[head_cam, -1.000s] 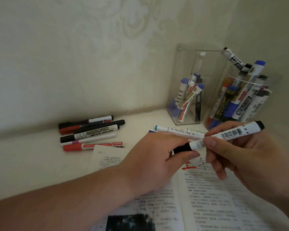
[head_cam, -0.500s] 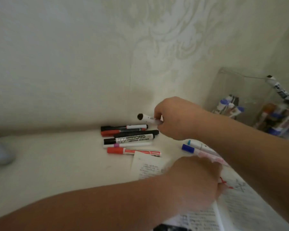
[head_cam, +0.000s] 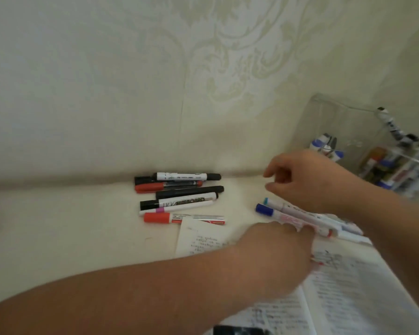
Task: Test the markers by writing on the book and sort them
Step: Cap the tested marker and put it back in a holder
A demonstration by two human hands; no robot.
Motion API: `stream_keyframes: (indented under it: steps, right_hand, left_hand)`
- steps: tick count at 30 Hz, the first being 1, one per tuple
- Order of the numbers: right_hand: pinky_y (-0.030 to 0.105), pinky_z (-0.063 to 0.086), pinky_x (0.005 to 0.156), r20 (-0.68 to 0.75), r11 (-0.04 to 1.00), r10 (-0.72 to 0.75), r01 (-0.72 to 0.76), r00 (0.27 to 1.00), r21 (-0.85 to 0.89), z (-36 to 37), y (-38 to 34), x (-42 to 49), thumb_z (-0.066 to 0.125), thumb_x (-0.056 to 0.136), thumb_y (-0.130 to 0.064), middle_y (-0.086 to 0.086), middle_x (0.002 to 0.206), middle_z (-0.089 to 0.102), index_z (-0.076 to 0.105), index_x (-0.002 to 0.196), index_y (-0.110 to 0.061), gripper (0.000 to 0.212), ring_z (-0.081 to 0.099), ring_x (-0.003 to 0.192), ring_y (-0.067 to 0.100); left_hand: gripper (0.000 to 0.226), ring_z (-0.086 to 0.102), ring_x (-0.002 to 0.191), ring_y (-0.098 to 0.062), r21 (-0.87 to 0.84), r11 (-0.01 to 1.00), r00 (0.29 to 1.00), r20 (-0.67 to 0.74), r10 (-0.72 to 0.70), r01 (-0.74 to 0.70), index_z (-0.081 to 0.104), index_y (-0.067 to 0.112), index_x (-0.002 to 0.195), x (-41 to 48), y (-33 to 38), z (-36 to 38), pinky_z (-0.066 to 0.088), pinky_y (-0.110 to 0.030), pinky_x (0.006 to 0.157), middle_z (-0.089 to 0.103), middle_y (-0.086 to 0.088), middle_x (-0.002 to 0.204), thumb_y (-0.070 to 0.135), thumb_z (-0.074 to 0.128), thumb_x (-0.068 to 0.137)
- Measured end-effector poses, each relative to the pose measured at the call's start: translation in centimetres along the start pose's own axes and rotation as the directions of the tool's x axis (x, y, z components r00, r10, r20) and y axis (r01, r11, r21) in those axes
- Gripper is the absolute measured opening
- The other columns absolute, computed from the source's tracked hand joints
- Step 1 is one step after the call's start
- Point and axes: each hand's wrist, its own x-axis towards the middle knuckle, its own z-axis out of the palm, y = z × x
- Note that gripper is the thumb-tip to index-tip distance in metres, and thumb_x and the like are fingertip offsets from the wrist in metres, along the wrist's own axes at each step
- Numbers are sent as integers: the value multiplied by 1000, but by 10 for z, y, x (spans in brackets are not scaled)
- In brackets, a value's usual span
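Sorting step, I judge: right hand (head_cam: 310, 182) is hovering empty, fingers loosely curled, between the marker pile (head_cam: 179, 195) by the wall and loose markers (head_cam: 300, 217) lying along the top edge of the book (head_cam: 361, 298). Left hand (head_cam: 276, 252) is reaching at those; its fingers are blurred, grip untellable. Next is calling for picking one and uncapping it.

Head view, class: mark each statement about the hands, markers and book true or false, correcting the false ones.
1. The right hand holds a marker. False: it holds nothing.
2. A pile of markers lies by the wall. True.
3. The book is closed. False: it lies open, with the left hand over it.
4. A blue-capped marker lies just beyond the left hand. True.
5. The clear container is empty. False: markers stand inside.
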Motion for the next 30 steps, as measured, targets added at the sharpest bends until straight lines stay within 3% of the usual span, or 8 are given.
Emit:
stream_keyframes:
  steps: [5,8,12,16,19,23,26,30]
  right_hand:
    - [20,51,74,155,981,185,-173,970,-88,9,64,-53,72,91,-34,-18,91,62,69,111,-35,20,59,80,0]
    - [19,48,73,127,982,174,-162,977,-94,20,76,-65,70,92,-37,-18,89,60,69,114,-35,22,56,80,1]
    - [32,54,80,147,980,148,-125,978,-155,26,78,-63,67,92,-39,-12,98,62,68,118,-37,27,59,89,12]
    - [29,50,68,153,988,115,-97,982,-118,28,81,-61,67,91,-34,-10,91,62,70,113,-34,22,59,82,11]
    - [25,47,67,71,994,101,-103,992,32,23,88,-70,75,85,-37,-14,91,57,66,97,-35,16,56,82,7]
    - [15,45,65,-49,936,63,-42,997,348,5,97,-95,79,84,-29,-17,85,60,68,89,-31,13,58,74,-1]
    - [13,48,56,-100,826,63,4,993,564,0,95,-107,80,86,-25,-9,69,69,74,88,-21,8,61,58,-3]
    - [18,50,53,-262,657,136,111,955,745,17,91,-112,78,88,-20,1,67,72,75,88,-14,7,64,54,6]
  left_hand:
    - [43,58,101,-24,-46,998,997,-62,45,-48,38,23,133,-5,3,-6,36,-35,73,61,-2,121,53,42,102]
    - [30,48,76,-14,-112,993,996,-84,24,-33,37,27,103,-3,3,-7,37,-34,66,55,9,87,56,43,100]
    - [17,51,66,-10,-258,966,980,-185,-77,27,41,29,87,3,-2,-4,41,-34,61,55,4,69,37,51,98]
    - [19,50,68,-8,-344,939,941,-313,-127,13,48,33,84,8,-10,-1,36,-28,58,52,10,71,20,60,87]
    - [16,48,86,-5,-186,982,906,-419,-51,-31,55,33,97,11,-13,0,35,-22,74,48,19,93,29,60,82]
    - [37,46,101,-9,-4,999,939,-341,37,-40,58,31,120,16,-14,5,37,-30,86,52,15,111,53,49,91]
    - [37,47,93,-6,-52,990,949,-295,114,-135,56,31,124,16,-12,7,43,-32,83,54,17,103,51,39,99]
    - [25,50,88,-4,-147,973,927,-358,113,-176,55,33,120,14,-6,3,39,-19,81,54,17,96,43,39,104]
